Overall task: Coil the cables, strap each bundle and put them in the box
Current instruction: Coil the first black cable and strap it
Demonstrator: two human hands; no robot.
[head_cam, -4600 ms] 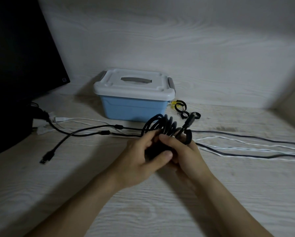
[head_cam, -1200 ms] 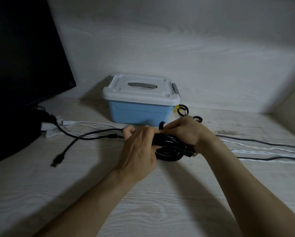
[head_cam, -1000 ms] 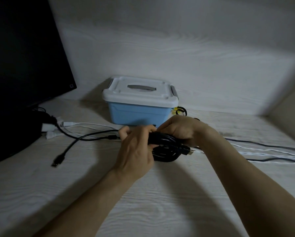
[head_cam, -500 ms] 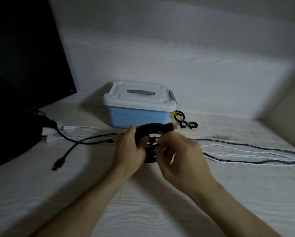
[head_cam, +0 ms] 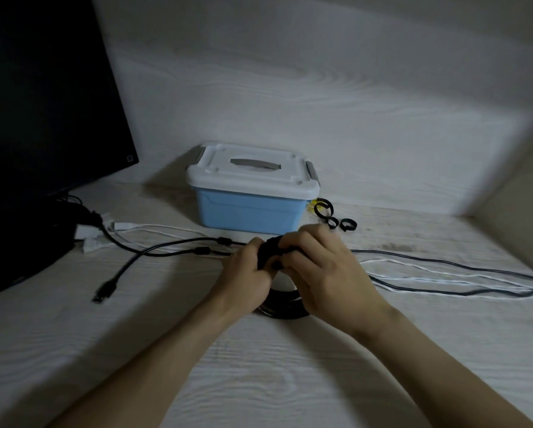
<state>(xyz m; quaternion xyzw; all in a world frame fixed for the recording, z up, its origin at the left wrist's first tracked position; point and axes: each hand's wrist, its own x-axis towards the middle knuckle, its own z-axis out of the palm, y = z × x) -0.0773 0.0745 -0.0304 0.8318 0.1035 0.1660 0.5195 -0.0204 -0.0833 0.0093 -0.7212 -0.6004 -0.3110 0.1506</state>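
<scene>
The box [head_cam: 249, 208] stands on the surface [head_cam: 259, 381], toward the rear, close to the back wall [head_cam: 320, 88], with its lid on. The monitor [head_cam: 42, 97] stands at the left. The loose straps [head_cam: 333, 217] lie just right of the box. In front of the box, the left hand [head_cam: 246, 273] and right hand [head_cam: 323, 270] hold the coiled cable [head_cam: 285, 299], whose lower loops rest on the surface. Uncoiled cables [head_cam: 444, 273] run across the surface, left toward the monitor and right of the hands.
</scene>
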